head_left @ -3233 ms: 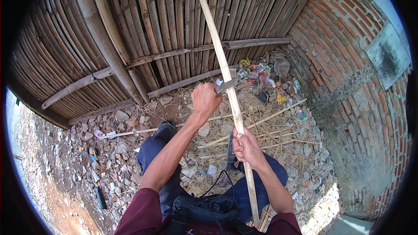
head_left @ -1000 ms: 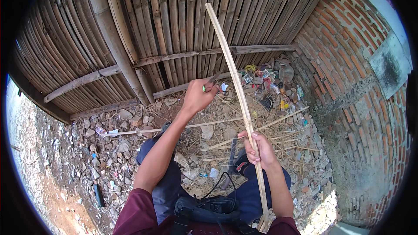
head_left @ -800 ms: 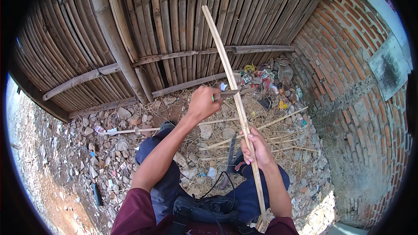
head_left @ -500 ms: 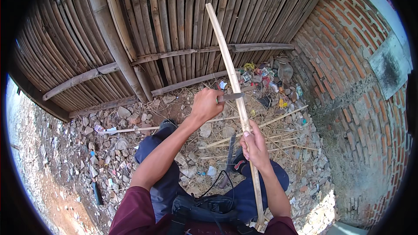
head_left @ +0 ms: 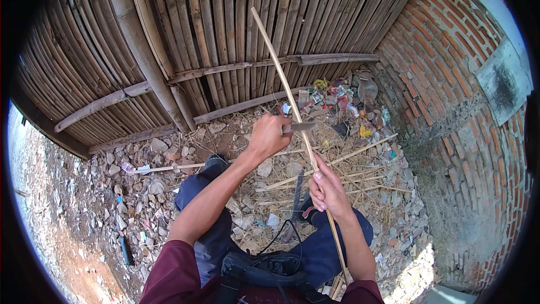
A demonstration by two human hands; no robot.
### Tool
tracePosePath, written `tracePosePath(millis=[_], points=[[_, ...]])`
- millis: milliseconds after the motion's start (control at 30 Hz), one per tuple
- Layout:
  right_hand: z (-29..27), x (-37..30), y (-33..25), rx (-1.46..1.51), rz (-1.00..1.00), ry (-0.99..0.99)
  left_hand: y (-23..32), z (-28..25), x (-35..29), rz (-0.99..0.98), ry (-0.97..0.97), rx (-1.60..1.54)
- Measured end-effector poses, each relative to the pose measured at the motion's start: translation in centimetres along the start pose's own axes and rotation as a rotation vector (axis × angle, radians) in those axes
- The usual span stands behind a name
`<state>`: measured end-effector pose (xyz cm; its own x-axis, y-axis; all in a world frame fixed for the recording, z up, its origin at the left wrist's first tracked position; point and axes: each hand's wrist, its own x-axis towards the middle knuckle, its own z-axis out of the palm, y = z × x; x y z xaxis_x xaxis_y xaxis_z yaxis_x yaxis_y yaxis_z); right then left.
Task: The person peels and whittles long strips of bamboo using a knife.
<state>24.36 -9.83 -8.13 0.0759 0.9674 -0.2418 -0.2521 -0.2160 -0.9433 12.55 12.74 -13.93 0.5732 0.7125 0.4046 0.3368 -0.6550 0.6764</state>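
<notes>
My right hand point(head_left: 329, 190) is closed round a long pale bamboo strip point(head_left: 278, 67), thumb lying along it. The strip slants from the upper middle down past my right thigh, its narrow side showing. My left hand point(head_left: 268, 138) grips a knife, whose handle is mostly hidden in the fist. Its grey knife blade point(head_left: 302, 126) points right and lies across the strip, a little above my right hand. Whether the edge bites into the bamboo I cannot tell.
Ahead stands a bamboo-slat wall point(head_left: 225, 28), with a brick wall point(head_left: 461, 95) at the right. Rubble and several loose bamboo strips point(head_left: 365, 149) cover the ground. Litter point(head_left: 337, 98) lies in the far corner. A black bag point(head_left: 264, 267) is at my waist.
The bamboo strip has been turned in my right hand from its broad face to its narrow side. Its top end has swung left. The knife stays at nearly the same place.
</notes>
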Motion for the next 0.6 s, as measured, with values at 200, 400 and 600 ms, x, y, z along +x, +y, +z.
tracePosePath(millis=[200,400,600], points=[[-0.2,0.3,0.3,0.066,0.028,-0.042,0.5,0.4,-0.4,0.032,-0.012,-0.017],[-0.1,1.2,0.4,0.050,-0.024,0.070,2.3,1.3,-2.0,-0.003,-0.081,-0.012],[-0.1,1.5,-0.2,0.026,-0.044,0.115,3.5,1.6,-2.7,-0.032,-0.081,-0.035]])
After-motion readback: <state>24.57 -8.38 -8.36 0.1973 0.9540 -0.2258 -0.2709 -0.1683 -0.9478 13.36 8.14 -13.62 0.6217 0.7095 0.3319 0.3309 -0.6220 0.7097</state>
